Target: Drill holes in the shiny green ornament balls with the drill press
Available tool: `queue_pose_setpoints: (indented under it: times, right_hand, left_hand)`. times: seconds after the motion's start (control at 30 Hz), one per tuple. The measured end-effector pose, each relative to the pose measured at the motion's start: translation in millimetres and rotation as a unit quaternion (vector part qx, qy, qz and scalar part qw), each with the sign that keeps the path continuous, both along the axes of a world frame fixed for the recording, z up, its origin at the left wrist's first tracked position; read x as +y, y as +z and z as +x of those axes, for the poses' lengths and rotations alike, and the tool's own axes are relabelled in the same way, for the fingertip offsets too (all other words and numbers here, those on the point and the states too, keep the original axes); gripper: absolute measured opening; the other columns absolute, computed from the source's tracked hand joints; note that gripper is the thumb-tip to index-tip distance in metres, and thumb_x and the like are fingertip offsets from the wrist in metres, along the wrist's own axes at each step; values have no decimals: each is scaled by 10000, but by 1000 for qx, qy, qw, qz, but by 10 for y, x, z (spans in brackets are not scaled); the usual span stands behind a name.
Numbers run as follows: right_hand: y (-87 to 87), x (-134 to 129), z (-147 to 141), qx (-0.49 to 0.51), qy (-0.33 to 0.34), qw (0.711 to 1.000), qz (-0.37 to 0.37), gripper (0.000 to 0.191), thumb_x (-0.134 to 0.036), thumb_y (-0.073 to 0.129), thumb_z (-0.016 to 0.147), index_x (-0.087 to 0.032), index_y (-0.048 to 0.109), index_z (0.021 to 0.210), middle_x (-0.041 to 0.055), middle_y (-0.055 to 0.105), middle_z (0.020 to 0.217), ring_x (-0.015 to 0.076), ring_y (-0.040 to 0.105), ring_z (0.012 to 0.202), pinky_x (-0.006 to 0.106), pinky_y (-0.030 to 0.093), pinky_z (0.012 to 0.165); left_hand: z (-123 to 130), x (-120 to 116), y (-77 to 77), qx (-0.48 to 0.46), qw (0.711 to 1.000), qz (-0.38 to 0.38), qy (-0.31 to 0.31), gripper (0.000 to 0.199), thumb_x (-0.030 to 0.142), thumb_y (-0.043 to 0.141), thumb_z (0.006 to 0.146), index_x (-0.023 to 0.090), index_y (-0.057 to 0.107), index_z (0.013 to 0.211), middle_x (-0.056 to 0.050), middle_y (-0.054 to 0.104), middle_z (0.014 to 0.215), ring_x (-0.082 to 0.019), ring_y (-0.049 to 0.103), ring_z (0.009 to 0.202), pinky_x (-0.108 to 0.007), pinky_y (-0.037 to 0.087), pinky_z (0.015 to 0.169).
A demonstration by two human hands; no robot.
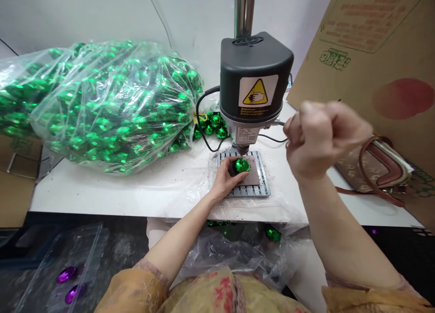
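A black bench drill press (254, 77) with a yellow warning label stands on the white table. Under its chuck (242, 149), a shiny green faceted ball (242, 165) rests on a brownish square board (254, 177) over the slotted metal base (264, 181). My left hand (226, 177) is closed around the ball from the left and front, thumb and fingers on its sides. The bit tip meets or nearly meets the ball's top; I cannot tell which. My right hand (319, 136), slightly blurred, is raised in a fist around the press's feed lever (280, 123).
A large clear bag of green balls (118, 109) lies at the left, with loose green balls (215, 122) beside it. At the right are a cardboard box (374, 77) and a handbag (384, 168). Below the table edge, a clear tray holds purple balls (67, 274).
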State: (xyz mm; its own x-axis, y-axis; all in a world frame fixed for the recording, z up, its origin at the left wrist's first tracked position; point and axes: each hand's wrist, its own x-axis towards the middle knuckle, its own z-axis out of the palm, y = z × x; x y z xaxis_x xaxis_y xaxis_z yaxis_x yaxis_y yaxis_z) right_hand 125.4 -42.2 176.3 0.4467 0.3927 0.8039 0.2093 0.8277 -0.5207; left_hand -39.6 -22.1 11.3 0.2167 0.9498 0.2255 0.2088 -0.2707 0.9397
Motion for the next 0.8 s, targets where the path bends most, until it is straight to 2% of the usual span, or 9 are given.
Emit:
queue_pose_setpoints:
  times: [0.1,0.17,0.23,0.33,0.43,0.5,0.6,0.7,0.8]
  right_hand:
    - [290,92,-13,55,24,998,-15,450,-160,636,819,-222,308,518,-68,318,425,39,317,372,273,205,390]
    - [380,148,-8,45,38,998,-35,434,-177,621,833,-219,320,523,-74,349,428,26,322,370,250,215,389]
    - [395,175,-1,42,37,998,-25,414,-192,606,846,-225,327,542,-78,364,441,32,327,375,241,228,394]
    - [367,179,-4,43,31,999,0,386,-199,606,844,-245,339,570,-73,366,471,56,342,402,246,249,418]
    - [356,178,-15,36,40,999,3,370,-183,585,848,-260,333,587,-62,361,494,62,354,439,238,270,454]
    - [362,183,-19,35,43,998,9,366,-176,574,851,-264,327,596,-60,348,499,58,351,448,230,269,463]
    - [371,190,-14,31,43,999,10,364,-186,569,862,-262,323,605,-62,328,507,49,338,442,218,263,459]
    - [374,189,-7,32,45,998,6,375,-191,561,869,-263,301,608,-68,314,502,43,327,425,208,246,440]
    - [373,190,-2,34,47,998,5,374,-196,561,869,-264,299,612,-74,312,495,42,325,406,206,233,422]
  left_hand:
    - [9,-113,73,8,998,32,55,476,395,829,769,193,600,1135,-96,676,1093,-266,662,1035,-404,543,904]
    - [-16,-290,87,41,988,117,95,464,404,825,771,196,599,1120,-92,677,1073,-265,673,1039,-408,560,903]
    - [-87,-544,37,78,964,240,83,476,406,807,792,202,575,1154,-100,678,1101,-262,683,1061,-403,587,883]
    - [-288,-979,-182,131,893,430,-34,482,395,768,838,225,536,1224,-132,675,1200,-230,703,1035,-356,627,795]
    - [-524,-1326,-510,208,825,493,-179,344,294,679,907,269,553,1226,-132,682,1251,-207,712,983,-335,631,774]
    - [-613,-1451,-710,305,824,407,-247,327,242,611,942,289,566,1262,-137,672,1296,-223,715,1007,-346,626,800]
    - [-561,-1491,-858,480,832,130,-247,426,278,586,964,271,545,1388,-160,648,1333,-285,696,1114,-393,608,876]
    - [-336,-1457,-787,549,809,-39,-207,481,378,600,961,166,571,1392,-207,641,1321,-361,634,1231,-491,526,1030]
    - [-40,-1474,-630,495,819,-72,-281,473,522,493,992,148,683,1211,-189,698,1203,-354,661,1173,-477,519,1016]
